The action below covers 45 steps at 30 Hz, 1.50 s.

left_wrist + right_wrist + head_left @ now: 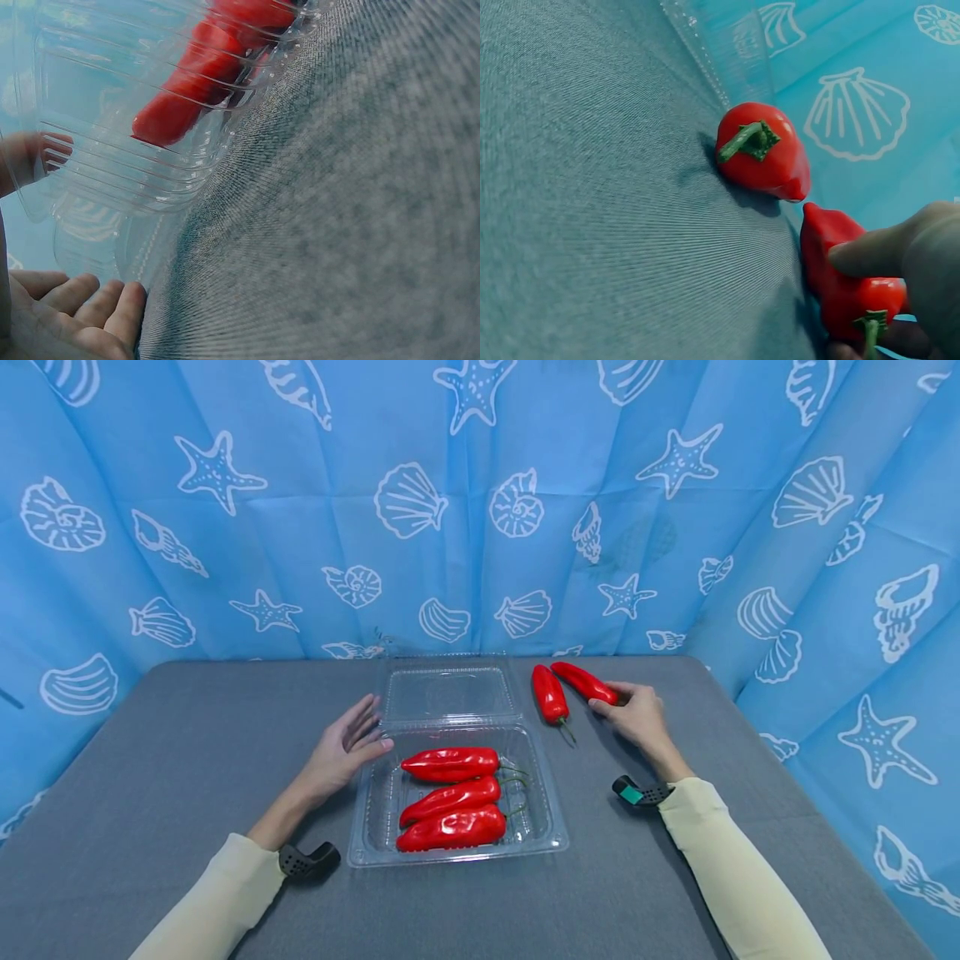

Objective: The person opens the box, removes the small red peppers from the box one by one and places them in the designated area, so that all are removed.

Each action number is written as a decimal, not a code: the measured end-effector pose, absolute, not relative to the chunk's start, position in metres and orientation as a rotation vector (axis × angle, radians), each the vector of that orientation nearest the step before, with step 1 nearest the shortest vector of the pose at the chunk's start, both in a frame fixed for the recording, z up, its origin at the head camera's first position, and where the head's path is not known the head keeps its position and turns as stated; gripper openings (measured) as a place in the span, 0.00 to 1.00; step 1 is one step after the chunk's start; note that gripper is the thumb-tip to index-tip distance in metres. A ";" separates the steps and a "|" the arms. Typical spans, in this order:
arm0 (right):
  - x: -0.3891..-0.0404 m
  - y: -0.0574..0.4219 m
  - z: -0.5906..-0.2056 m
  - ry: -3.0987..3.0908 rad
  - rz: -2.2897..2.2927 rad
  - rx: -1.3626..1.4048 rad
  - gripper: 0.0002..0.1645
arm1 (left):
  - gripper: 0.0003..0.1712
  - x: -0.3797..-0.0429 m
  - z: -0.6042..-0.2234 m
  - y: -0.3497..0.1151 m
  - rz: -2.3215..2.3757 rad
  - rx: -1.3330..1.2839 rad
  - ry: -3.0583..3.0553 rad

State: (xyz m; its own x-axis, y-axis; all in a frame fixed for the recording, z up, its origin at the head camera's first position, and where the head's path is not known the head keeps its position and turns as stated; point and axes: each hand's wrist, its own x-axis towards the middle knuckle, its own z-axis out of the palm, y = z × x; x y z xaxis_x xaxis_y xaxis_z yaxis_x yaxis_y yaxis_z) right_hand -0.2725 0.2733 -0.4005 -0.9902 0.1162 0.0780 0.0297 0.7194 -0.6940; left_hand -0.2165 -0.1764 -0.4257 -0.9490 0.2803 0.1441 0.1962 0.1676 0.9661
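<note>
While the right grip (pixel 633 714) pinches a red pepper (pixel 583 682), left grip (pixel 341 753) wide, beside clear container (pixel 457 858)

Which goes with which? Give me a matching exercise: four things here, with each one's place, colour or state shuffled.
1. Clear tray
2. Lid
3. Right grip
4. Curtain

A. Blue with white shells
B. Pinching a single red pepper
C. Open, at the tray's far side
D. Containing three red peppers

Pairs: 1-D; 2-C; 3-B; 4-A

Right fingers (pixel 624 687) gripping red pepper (pixel 581 679), left fingers (pixel 358 712) near clear container (pixel 557 839), three peppers (pixel 452 797) inside
</note>
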 end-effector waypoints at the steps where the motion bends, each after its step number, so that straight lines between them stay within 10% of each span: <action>1: -0.272 0.273 -0.399 -2.818 1.130 -0.111 0.33 | 0.51 -0.216 -0.426 -0.177 1.923 0.479 2.350; 45: -0.268 0.262 -0.379 -3.063 1.250 0.084 0.40 | 0.51 -0.218 -0.427 -0.178 1.946 0.489 2.307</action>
